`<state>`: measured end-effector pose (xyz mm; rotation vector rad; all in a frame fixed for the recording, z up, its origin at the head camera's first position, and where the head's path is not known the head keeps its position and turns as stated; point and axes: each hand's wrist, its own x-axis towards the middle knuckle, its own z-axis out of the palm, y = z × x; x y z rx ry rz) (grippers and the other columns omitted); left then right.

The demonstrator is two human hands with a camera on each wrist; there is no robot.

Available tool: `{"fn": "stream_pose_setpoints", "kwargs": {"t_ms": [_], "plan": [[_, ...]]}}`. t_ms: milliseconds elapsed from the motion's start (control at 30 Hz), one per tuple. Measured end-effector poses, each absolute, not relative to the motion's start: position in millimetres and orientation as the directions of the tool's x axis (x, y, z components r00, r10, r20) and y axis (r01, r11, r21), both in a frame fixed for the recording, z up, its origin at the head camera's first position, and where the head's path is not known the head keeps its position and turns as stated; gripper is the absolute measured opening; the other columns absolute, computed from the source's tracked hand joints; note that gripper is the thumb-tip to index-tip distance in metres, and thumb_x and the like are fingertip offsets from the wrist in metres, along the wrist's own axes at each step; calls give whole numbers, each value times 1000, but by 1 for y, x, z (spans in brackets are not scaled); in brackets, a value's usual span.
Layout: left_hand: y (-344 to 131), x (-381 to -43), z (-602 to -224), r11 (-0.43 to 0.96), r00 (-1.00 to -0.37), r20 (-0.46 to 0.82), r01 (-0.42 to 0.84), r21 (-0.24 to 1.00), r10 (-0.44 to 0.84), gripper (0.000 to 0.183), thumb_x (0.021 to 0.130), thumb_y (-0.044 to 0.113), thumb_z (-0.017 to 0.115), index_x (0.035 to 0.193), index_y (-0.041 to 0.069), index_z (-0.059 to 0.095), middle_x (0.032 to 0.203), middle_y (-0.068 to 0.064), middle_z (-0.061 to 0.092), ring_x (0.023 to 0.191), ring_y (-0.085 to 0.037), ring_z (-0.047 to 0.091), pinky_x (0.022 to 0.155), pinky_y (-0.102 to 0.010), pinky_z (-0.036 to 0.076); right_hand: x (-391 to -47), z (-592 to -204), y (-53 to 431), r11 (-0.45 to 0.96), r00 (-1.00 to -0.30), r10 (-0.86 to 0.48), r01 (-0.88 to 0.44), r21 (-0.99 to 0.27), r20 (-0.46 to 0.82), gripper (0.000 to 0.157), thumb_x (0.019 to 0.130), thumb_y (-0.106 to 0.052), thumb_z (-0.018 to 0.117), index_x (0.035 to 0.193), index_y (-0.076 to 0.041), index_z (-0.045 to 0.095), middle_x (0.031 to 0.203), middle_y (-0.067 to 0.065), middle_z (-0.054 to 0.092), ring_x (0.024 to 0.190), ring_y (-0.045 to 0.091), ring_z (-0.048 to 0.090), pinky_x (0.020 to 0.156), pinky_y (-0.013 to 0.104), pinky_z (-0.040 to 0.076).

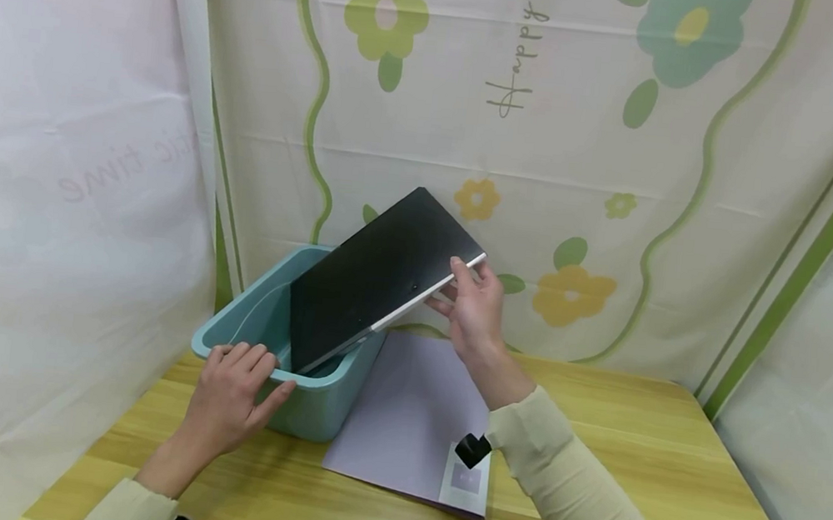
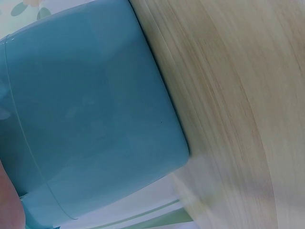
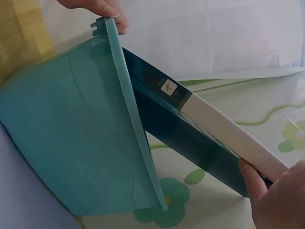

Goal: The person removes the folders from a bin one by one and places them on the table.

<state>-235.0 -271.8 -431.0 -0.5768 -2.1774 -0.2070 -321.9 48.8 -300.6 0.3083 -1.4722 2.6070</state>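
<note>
A black file folder (image 1: pixel 386 265) with a white spine (image 3: pixel 228 131) leans at a slant in a light blue plastic bin (image 1: pixel 315 413). Its lower end is inside the bin, hidden by the wall, and its upper end sticks out over the right rim. My right hand (image 1: pixel 477 312) pinches the folder near the upper end of the spine, thumb on the black cover. At the bin's near left, my left hand (image 1: pixel 228 397) grips the rim, fingers hooked over the edge. The left wrist view mostly shows the bin's outer wall (image 2: pixel 95 105).
A purple folder (image 1: pixel 409 410) with a white label at its near right corner lies flat on the wooden table (image 1: pixel 629 481), right beside the bin. Behind the table hangs a flowered curtain (image 1: pixel 546 164); another white curtain (image 1: pixel 70 176) borders the left side.
</note>
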Motion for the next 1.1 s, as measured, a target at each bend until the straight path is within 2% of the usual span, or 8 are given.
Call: {"fn": "stream_pose_setpoints", "kwargs": {"t_ms": [300,700,967,1100], "plan": [[-277,-235,-430,875,-527,779,481,-54,338,52,105,59,38,84,13,52,78,2,43,76,-22,44,78,-48,38,-320,-298,53,-496,-970,20,-220,-840,242,34,106,-15,56,139,-7,56,124,17,66,90,26,76,79,48,60],[-276,-233,-429,875,-535,775,481,-47,336,52,104,59,39,85,13,52,78,2,44,77,-22,45,79,-49,38,-318,-295,59,-494,-972,22,-216,-843,236,34,106,-16,56,140,-8,56,120,16,68,89,25,76,77,46,61],[-275,-233,-428,874,-538,771,483,-49,341,53,104,60,37,85,13,51,78,2,44,77,-23,45,79,-48,37,-316,-292,65,-475,-971,18,-219,-852,239,35,107,-17,55,141,-9,54,129,18,65,94,26,75,77,45,61],[-275,-233,-429,874,-538,770,483,-52,343,53,105,60,37,85,13,51,78,2,44,77,-23,45,79,-48,37,-315,-292,67,-475,-969,12,-224,-851,248,36,107,-17,55,142,-8,53,128,19,64,95,28,75,78,45,61]]}}
